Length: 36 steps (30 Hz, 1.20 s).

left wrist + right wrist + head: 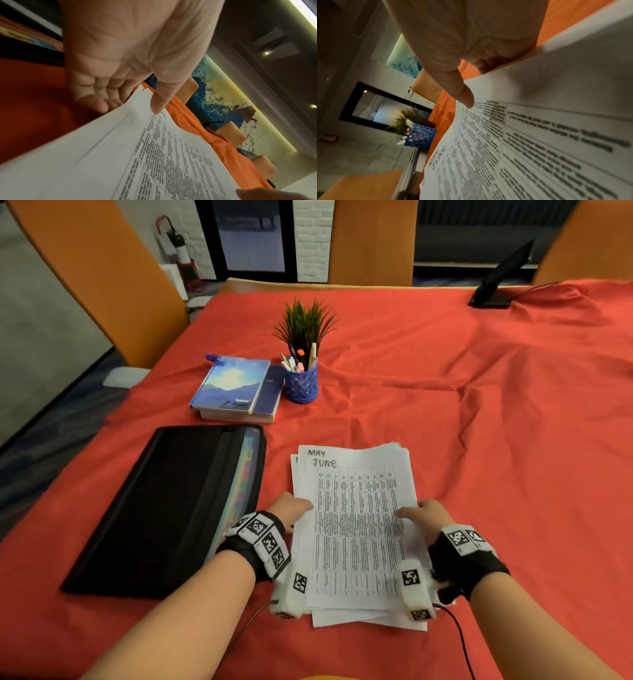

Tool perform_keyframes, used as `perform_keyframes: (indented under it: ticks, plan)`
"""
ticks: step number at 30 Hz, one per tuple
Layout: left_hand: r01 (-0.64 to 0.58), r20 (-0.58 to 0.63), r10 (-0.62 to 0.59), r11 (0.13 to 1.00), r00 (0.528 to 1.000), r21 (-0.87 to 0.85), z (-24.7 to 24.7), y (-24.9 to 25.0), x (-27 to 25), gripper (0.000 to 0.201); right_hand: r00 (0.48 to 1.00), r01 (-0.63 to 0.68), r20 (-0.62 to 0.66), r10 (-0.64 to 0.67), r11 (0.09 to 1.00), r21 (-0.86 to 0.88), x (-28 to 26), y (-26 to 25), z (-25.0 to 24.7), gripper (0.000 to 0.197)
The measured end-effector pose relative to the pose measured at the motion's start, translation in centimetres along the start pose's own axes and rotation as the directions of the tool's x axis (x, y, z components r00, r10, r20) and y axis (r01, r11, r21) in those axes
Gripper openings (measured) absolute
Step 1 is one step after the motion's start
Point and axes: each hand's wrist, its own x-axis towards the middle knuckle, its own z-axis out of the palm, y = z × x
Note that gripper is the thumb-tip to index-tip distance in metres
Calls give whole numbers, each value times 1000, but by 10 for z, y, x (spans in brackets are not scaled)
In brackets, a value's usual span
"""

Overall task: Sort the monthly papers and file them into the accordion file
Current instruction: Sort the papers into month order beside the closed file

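Red cloth covered the desk, with the accordion file near its left edge and the loose stack of papers just right of it. Her left hand and right hand each pinched a side of the stack, thumbs on the June sheet. Unevenly fanned, the lower pages seemed liable to slide out if lifted.

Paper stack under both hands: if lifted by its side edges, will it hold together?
Probably not neatly. The paper stack is loose, unbound sheets already fanned at the edges, so they may slide apart. The sheets curve where the left hand and right hand pinch them, so expect sagging.
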Motion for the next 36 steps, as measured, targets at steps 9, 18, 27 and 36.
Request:
perform_keyframes:
  ticks: [9,18,27,36]
  plan:
    - [-62,3,63,992,998,-110,5,-11,21,35,990,-66,138,28,958,279,-15,10,-8,21]
    - [-188,20,198,957,980,-220,16,-15,17,33,955,-123,296,-1,908,400,-23,8,-3,22]
    - [-457,-37,554,644,832,-613,-29,31,-26,35,876,347,19,-482,658,669,-66,-38,-41,40]
    - [-651,-88,760,484,644,-585,-46,63,-41,65,777,553,-125,-616,575,604,-64,-65,-59,34]
